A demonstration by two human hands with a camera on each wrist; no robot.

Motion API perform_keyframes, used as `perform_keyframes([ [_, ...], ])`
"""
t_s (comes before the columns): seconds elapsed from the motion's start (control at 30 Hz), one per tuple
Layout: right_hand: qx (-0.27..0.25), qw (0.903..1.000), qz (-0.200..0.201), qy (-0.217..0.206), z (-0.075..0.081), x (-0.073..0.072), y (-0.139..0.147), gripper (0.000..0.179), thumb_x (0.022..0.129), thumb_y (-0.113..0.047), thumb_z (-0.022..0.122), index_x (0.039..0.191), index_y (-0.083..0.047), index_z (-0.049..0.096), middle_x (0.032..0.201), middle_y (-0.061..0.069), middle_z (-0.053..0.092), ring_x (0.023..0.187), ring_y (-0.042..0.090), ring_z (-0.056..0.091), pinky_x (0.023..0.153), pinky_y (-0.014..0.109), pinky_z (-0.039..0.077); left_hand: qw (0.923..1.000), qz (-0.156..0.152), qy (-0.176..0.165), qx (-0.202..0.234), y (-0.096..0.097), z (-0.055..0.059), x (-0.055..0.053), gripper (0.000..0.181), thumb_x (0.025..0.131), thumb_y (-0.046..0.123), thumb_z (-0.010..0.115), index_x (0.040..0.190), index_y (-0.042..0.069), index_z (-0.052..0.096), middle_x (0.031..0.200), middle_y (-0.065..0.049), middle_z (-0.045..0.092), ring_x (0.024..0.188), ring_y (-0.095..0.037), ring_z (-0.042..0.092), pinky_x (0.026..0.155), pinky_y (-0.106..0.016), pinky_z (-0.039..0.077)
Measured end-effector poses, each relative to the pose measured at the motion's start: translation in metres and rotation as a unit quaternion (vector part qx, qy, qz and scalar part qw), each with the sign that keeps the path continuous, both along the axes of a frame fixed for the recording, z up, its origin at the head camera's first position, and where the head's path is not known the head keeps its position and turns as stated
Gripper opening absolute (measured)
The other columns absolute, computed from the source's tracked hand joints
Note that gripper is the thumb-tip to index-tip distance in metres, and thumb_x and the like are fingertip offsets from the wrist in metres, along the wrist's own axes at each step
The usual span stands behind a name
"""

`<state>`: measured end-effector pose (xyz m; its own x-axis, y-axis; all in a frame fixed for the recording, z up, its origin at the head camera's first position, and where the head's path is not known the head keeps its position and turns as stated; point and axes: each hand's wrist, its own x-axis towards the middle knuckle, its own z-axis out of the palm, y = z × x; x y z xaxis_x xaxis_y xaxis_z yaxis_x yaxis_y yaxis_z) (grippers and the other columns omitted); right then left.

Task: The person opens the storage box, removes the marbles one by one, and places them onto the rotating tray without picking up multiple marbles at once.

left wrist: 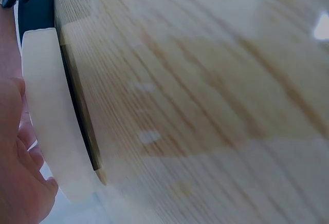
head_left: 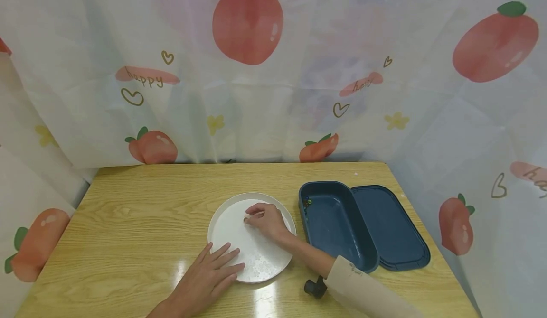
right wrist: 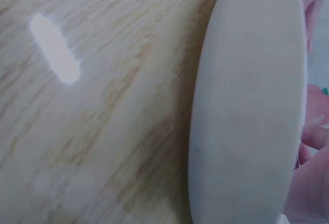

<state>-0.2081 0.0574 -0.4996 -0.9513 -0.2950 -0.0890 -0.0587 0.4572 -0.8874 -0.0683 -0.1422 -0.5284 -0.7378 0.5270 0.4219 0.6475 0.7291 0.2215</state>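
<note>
Well, from here I see a big fruit cloth (head_left: 299, 85) hanging behind one wood table (head_left: 141, 213). There's lots of wood to move over on the left, and some behind the plate too. On the right stands one blue box (head_left: 337, 223), and one blue lid (head_left: 389, 223) lies just beside it, near the table's right edge. One round white plate (head_left: 220, 213) sits left of the box, with a thin gap between. There are two hands. The left hand (head_left: 205, 277) has its fingers straight and spread over the plate's near left rim. The right hand (head_left: 268, 220) is bent over the plate and pinches one tiny thing (head_left: 245, 220). Little colored bits (head_left: 307, 203), too small to count, lie inside the box's left side.
</note>
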Motion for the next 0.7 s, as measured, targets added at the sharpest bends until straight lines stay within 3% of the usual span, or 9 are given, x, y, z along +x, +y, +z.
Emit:
perform_keyframes([
  [0.37, -0.060, 0.9982, -0.002, 0.001, 0.029, 0.000, 0.024, 0.024, 0.086, -0.007, 0.077, 0.108, 0.003, 0.073, 0.106, 0.016, 0.071, 0.089, 0.023, 0.072, 0.075, 0.035, 0.057, 0.9999, 0.005, -0.006, -0.007, 0.000, 0.000, 0.000, 0.027, 0.099, 0.033, 0.062, 0.123, 0.027, 0.073, 0.138, 0.000, 0.061, 0.135, -0.024, 0.048, 0.108, -0.057, 0.032],
  [0.7, -0.094, 0.9954, -0.018, -0.005, 0.057, 0.005, 0.061, 0.028, 0.089, -0.009, 0.075, 0.116, 0.000, 0.071, 0.115, 0.019, 0.068, 0.094, 0.024, 0.069, 0.085, 0.041, 0.056, 0.9998, 0.002, -0.017, -0.003, 0.000, 0.001, 0.000, 0.027, 0.100, 0.033, 0.061, 0.124, 0.027, 0.072, 0.138, 0.000, 0.060, 0.136, -0.024, 0.047, 0.109, -0.057, 0.031],
])
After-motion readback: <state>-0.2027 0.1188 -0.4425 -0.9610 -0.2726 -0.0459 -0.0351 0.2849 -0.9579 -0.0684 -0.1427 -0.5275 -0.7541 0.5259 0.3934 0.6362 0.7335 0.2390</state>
